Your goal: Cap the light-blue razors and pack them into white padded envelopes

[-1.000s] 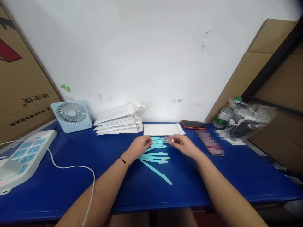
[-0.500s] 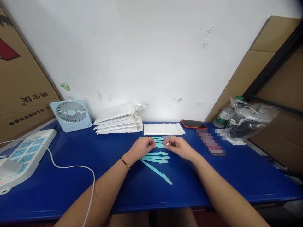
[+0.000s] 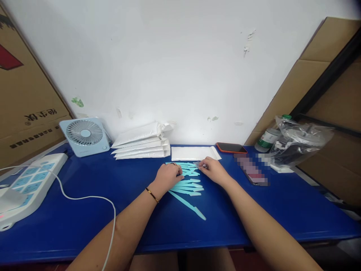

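Observation:
Several light-blue eyebrow razors (image 3: 189, 186) lie fanned out on the blue table, their blade ends toward the right. One razor (image 3: 188, 205) slants apart from the others at the near side. My left hand (image 3: 169, 176) is over the handle ends on the left, its fingers curled and pinched on an eyebrow razor; the palm hides some handles. By the blade ends, my right hand (image 3: 213, 170) has its thumb and fingers closed at small clear plastic caps (image 3: 196, 164), partly hidden by the fingertips.
Behind the razors lies a white padded envelope (image 3: 194, 153), beside a stack of envelopes (image 3: 141, 145). A blue fan (image 3: 86, 136), a power strip (image 3: 34, 184) and its white cable are on the left. Right are two phones (image 3: 231, 148), a bottle (image 3: 266, 141) and a bagged item (image 3: 296, 145).
My hands have moved apart from the razor they held between them. The right hand has shifted slightly up and right to the clear caps; the left stays over the handles.

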Demonstrator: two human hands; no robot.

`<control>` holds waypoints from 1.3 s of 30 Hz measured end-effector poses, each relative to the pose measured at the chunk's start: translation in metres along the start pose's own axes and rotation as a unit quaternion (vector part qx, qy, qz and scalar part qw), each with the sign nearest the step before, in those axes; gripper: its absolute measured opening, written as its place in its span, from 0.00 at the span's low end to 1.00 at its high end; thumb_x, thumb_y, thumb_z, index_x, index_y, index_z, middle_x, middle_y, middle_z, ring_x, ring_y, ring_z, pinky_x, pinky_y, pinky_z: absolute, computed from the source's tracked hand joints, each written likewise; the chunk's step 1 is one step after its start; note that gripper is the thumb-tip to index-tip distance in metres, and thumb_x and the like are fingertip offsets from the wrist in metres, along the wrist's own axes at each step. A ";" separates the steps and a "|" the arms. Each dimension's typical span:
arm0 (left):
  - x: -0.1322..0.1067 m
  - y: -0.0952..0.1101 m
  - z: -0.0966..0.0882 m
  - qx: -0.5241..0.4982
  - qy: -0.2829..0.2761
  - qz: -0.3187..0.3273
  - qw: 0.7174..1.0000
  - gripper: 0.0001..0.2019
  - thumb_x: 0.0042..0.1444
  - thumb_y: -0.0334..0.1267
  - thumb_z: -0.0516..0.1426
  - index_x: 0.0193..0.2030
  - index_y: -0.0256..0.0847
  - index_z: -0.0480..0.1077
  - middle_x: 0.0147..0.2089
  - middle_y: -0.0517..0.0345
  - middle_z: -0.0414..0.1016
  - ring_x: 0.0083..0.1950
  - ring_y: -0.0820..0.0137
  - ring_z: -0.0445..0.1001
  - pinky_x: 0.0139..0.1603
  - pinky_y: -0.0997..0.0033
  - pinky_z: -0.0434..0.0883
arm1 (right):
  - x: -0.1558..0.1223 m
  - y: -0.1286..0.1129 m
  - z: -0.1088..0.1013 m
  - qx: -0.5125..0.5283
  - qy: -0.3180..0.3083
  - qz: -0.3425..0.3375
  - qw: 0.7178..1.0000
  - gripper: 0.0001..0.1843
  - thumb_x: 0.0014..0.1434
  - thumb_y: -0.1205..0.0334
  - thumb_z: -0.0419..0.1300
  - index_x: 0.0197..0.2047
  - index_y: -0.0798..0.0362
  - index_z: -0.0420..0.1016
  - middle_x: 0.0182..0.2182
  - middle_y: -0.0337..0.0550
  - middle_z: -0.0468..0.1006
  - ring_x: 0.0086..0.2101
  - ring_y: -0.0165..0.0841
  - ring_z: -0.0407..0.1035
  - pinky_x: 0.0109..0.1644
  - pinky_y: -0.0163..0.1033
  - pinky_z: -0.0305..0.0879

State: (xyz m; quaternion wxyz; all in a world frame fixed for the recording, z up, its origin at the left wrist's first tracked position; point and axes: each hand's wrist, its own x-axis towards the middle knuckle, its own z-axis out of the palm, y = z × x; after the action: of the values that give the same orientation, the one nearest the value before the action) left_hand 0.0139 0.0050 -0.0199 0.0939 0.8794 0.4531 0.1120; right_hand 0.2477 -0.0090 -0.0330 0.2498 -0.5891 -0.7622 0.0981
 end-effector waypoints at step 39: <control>-0.002 -0.002 -0.009 -0.005 0.006 0.094 0.996 0.07 0.58 0.40 0.54 0.36 0.44 0.73 0.36 0.62 0.76 0.38 0.70 0.72 0.38 0.71 0.60 | -0.017 -0.005 -0.029 0.130 -0.059 -0.001 0.990 0.10 0.55 0.55 0.57 0.36 0.53 0.73 0.26 0.39 0.73 0.27 0.30 0.64 0.31 0.34 0.58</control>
State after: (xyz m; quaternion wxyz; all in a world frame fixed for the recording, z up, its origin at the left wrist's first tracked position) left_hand 0.0084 0.0056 -0.0119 0.0841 0.9168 0.3689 0.1281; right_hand 0.2607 -0.0309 -0.0101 0.2789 -0.5437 -0.7572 0.2306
